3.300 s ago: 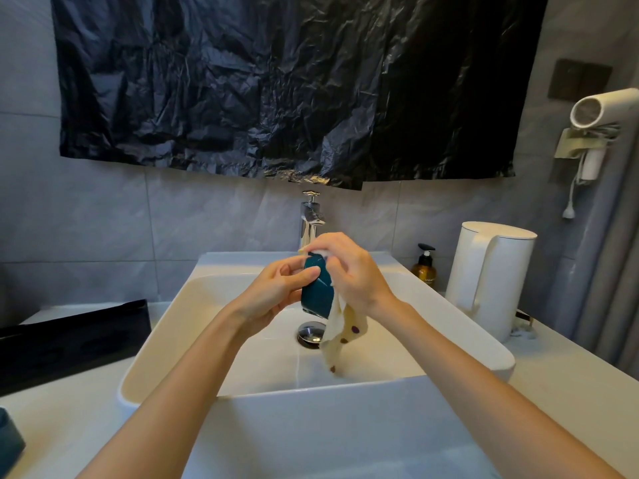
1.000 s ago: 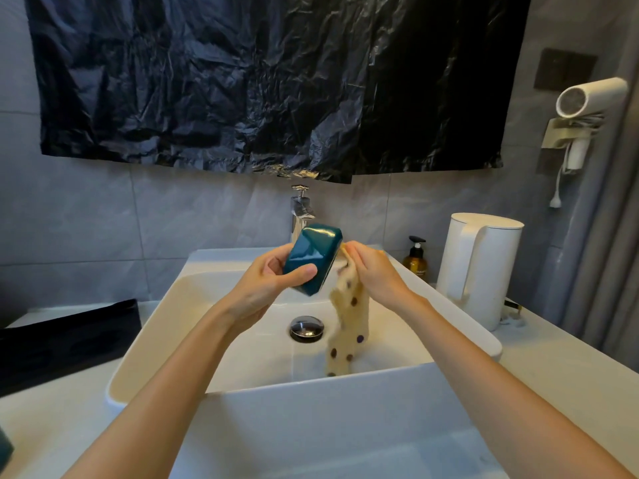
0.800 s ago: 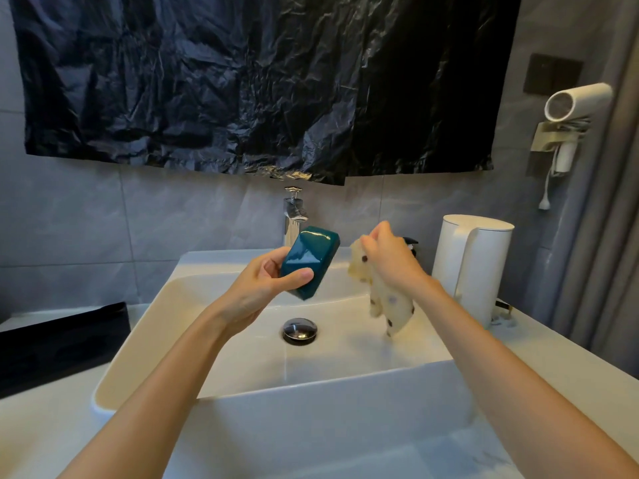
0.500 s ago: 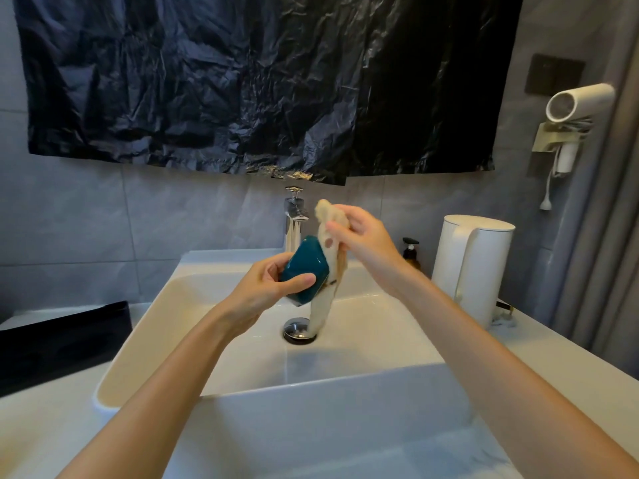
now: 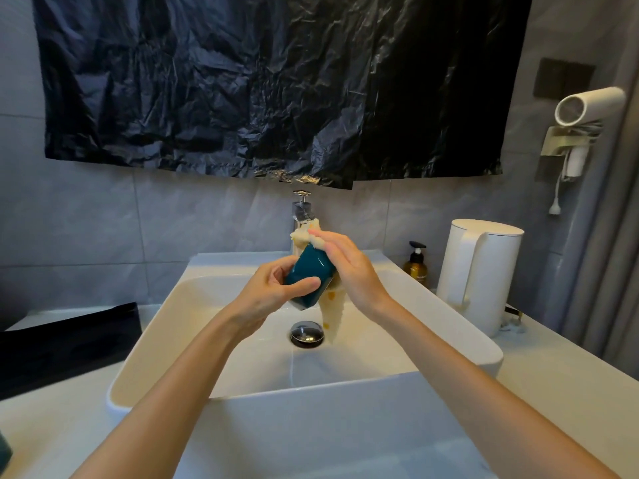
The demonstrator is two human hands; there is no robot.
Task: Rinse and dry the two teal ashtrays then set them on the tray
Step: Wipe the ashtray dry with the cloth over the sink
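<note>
The room is dim and cool grey, while warm light tints the inner wall of the sink (image 5: 173,305) yellow. Pale glints streak the black plastic sheet (image 5: 242,98). The ashtray (image 5: 309,271) carries a soft sheen. The cloth (image 5: 302,236) is slightly blurred. Straight lines bow near the edges.

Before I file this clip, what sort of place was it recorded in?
Most likely a bathroom, perhaps a hotel's: a white countertop sink with a chrome faucet, a wall-mounted hair dryer, and a pump bottle beside a white electric kettle on the counter.
</note>
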